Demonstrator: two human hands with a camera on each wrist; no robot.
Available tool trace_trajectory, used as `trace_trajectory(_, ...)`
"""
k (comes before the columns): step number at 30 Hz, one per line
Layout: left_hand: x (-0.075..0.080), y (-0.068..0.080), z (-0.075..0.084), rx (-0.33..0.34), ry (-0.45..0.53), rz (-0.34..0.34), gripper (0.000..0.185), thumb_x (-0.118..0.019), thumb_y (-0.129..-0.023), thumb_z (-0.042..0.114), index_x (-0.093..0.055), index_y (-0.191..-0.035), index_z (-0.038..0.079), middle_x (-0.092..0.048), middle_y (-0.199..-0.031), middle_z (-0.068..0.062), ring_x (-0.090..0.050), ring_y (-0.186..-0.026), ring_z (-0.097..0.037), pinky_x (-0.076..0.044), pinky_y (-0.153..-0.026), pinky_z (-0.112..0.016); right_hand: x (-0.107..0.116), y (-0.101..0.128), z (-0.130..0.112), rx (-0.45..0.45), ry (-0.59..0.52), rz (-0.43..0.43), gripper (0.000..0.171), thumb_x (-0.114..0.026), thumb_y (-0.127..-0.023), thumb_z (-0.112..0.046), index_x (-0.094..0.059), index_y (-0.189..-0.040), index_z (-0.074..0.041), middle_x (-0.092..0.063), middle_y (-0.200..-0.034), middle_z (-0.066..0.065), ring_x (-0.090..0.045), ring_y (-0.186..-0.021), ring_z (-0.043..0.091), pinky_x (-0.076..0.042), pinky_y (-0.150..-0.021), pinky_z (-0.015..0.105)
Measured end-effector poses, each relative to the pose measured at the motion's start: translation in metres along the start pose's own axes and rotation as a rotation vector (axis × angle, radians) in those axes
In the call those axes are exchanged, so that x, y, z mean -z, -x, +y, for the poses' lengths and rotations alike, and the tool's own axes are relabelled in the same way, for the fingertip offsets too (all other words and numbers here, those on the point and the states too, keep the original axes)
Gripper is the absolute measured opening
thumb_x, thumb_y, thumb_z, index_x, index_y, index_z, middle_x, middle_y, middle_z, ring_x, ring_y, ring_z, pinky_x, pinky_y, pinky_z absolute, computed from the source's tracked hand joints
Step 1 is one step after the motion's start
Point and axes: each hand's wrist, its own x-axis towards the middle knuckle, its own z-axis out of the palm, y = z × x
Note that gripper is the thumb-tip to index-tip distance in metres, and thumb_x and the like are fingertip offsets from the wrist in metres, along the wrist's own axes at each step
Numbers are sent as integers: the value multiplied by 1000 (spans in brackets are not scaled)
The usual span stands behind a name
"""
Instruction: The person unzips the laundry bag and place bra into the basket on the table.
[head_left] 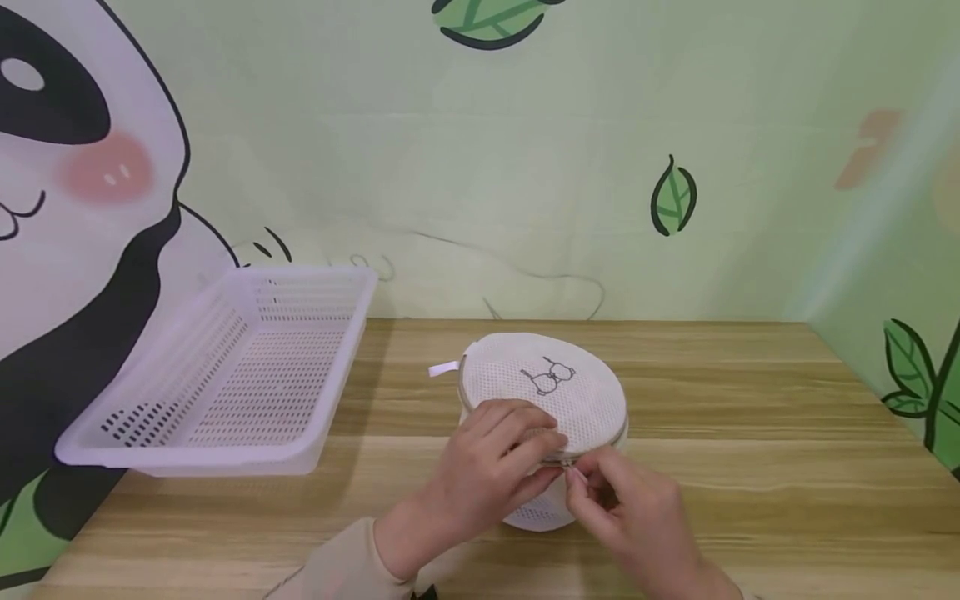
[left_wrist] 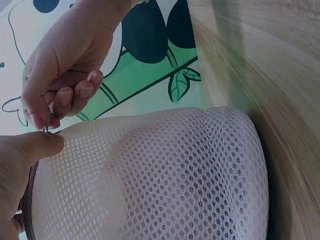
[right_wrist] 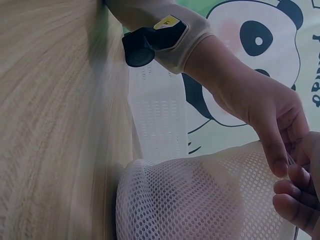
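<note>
Pinching the zipper pull at the near rim of the round mesh laundry bag, the right hand works best if it draws the pull level along the rim while the left hand, fingers curled over the bag's top edge at about 7 o'clock, pins the mesh taut so the teeth do not snag. Standing mid-desk, the bag has a white slatted basket well apart at 9 o'clock, and nothing crowds the hands; only loose mesh near the zipper looks likely to catch.

Wooden table; green wall, panda mural, leaves.
</note>
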Motion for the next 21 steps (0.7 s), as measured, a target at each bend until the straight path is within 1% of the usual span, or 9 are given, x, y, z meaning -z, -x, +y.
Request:
trace_trajectory(6, 0, 0, 0, -7, -14, -3, 22, -80, -73, 25, -68, -88, 15, -68, -96, 0, -64, -92, -15, -52, -87, -27, 1, 0, 0, -15, 1, -11, 33, -43, -98, -31, -57, -75, -11, -55, -57, -10, -47, -52, -5, -40, -48, 6)
trace_trajectory(11, -1, 0, -2, -19, -28, 3, 19, -80, -73, 23, -68, -86, 15, -67, -94, 0, -65, -91, -15, -52, -86, -27, 1, 0, 1, -28, 1, -11, 34, -43, -98, -31, -56, -75, -11, -55, -57, -10, -49, -51, -5, -42, -48, 6)
trace_trajectory(13, -1, 0, -2, -24, -38, 5, 18, -80, -73, 22, -69, -85, 15, -67, -93, 0, -65, -90, -15, -52, -85, -27, 0, 1, 2, -22, 6, -5, 29, -47, -97, -26, -56, -75, -11, -54, -57, -9, -49, -51, -4, -42, -48, 6)
trace_trajectory(15, -1, 0, -2, -23, -46, 2, 17, -80, -73, 22, -69, -84, 15, -67, -93, 1, -64, -89, -15, -52, -85, -26, 0, 1, 3, -21, 23, -1, 18, -54, -91, -16, -56, -74, -11, -54, -56, -10, -48, -51, -5, -40, -47, 6)
trace_trajectory(17, -1, 0, -2, -23, -54, -1, 16, -80, -73, 22, -69, -83, 15, -67, -92, 1, -64, -89, -14, -52, -84, -26, -1, 2, 4, -14, 39, 6, 10, -58, -83, -8, -56, -73, -11, -53, -56, -10, -46, -51, -5, -39, -46, 6)
trace_trajectory(18, 0, 0, -2, -22, -56, -2, 16, -80, -74, 22, -69, -83, 15, -67, -92, 1, -64, -88, -14, -52, -84, -26, -1, 2, 5, -11, 49, 8, 8, -59, -78, -6, -56, -73, -11, -52, -56, -11, -45, -51, -6, -38, -45, 6)
trace_trajectory(19, 0, 0, -2, -21, -58, -4, 16, -79, -74, 22, -69, -83, 15, -67, -92, 1, -64, -88, -14, -52, -84, -26, -1, 2, 6, -11, 54, 10, 8, -59, -78, -6, -56, -72, -11, -52, -56, -11, -45, -51, -5, -37, -45, 6)
trace_trajectory(20, 0, 0, -2, -20, -61, -5, 15, -79, -74, 22, -69, -83, 15, -67, -92, 1, -64, -88, -14, -52, -83, -26, -1, 2, 6, -9, 62, 13, 8, -60, -74, -4, -56, -72, -11, -52, -56, -11, -44, -50, -6, -37, -44, 6)
trace_trajectory(21, 0, 0, -2, -21, -65, -5, 15, -79, -74, 22, -69, -83, 15, -67, -91, 1, -64, -88, -14, -52, -83, -26, -1, 2, 7, -9, 64, 15, 7, -59, -74, -5, -56, -72, -11, -52, -55, -11, -45, -50, -5, -37, -44, 6)
